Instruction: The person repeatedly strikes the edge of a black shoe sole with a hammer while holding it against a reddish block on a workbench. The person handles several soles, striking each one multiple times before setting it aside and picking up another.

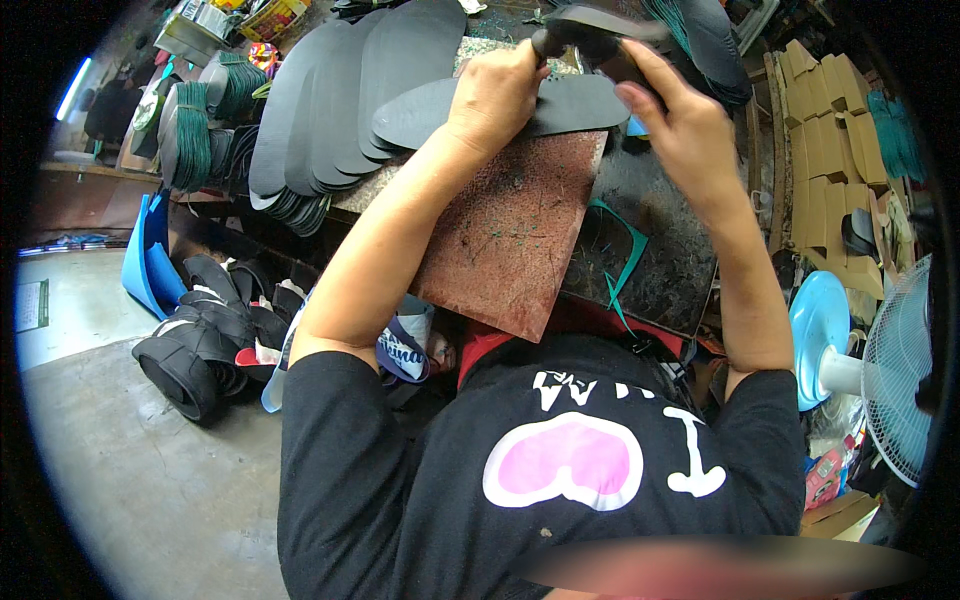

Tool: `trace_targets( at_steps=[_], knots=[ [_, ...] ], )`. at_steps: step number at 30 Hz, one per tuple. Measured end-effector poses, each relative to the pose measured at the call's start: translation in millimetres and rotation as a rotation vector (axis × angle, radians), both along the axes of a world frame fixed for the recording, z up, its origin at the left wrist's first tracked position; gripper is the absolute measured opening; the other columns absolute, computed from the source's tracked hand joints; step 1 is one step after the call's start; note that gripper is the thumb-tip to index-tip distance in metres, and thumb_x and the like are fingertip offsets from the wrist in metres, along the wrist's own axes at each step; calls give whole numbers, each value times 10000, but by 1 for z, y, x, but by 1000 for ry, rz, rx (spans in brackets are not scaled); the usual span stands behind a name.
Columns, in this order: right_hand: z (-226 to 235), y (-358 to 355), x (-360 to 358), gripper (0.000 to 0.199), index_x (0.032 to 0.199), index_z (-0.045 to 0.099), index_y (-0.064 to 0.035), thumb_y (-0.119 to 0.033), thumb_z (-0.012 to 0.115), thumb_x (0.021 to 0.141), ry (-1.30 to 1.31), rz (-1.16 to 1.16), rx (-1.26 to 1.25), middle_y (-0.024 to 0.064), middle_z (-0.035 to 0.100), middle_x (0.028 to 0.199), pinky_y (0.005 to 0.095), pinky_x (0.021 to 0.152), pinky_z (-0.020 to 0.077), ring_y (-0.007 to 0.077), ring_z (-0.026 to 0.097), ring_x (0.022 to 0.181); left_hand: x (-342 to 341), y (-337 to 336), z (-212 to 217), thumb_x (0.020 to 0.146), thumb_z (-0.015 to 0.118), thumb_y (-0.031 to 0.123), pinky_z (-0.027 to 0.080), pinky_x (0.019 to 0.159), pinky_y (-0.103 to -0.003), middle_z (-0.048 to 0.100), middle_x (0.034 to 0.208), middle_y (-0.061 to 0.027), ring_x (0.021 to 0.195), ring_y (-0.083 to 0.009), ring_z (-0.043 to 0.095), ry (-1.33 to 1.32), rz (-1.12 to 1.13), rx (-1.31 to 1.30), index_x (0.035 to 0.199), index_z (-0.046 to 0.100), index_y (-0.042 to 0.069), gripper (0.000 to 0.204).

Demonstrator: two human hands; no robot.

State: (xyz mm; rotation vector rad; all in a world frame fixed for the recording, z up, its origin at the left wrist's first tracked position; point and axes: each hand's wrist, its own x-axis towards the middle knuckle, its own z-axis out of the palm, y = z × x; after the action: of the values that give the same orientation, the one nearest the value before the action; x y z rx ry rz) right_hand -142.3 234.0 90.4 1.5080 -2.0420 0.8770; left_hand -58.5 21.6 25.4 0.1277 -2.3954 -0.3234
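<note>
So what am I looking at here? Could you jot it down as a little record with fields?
Place: cluttered workbench
Left hand: grips a dark tool handle over a black sole
Right hand: holds another black sole raised
Cutting board: reddish, scarred, under the hands
Nearby: fanned black soles, teal strap, blue fan

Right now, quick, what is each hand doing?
Left hand: closed around a dark tool handle, over the black sole.
Right hand: gripping a black sole piece held above the bench.
</note>
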Motion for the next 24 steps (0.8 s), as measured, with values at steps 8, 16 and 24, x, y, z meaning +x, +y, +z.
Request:
trace_targets(
  at_steps=[8, 16, 24],
  knots=[
    [-46, 14, -17, 434, 1321, 568, -257, -487, 519, 957, -278, -254, 301, 203, 695, 896, 483, 716, 532, 412, 669, 848, 1, -11, -7, 938, 615, 62, 581, 638, -241, 703, 826, -70, 730, -111, 684, 239, -136, 1244, 926, 612, -23, 85],
    [-11, 16, -6, 406, 1294, 601, -265, -455, 586, 936, -363, -147, 138, 168, 703, 908, 429, 720, 531, 373, 681, 869, -4, -13, -12, 910, 664, 85, 572, 644, -267, 709, 808, -91, 732, -141, 698, 141, -128, 1037, 961, 621, -12, 118],
    [4, 5, 2, 424, 1367, 564, -165, -310, 614, 972, -45, 3, -80, 31, 681, 815, 261, 587, 491, 117, 621, 651, -9, 1, -4, 871, 706, 240, 512, 639, -456, 648, 806, -222, 765, -428, 631, 36, -41, 5, 978, 593, 25, 265]
  ],
)
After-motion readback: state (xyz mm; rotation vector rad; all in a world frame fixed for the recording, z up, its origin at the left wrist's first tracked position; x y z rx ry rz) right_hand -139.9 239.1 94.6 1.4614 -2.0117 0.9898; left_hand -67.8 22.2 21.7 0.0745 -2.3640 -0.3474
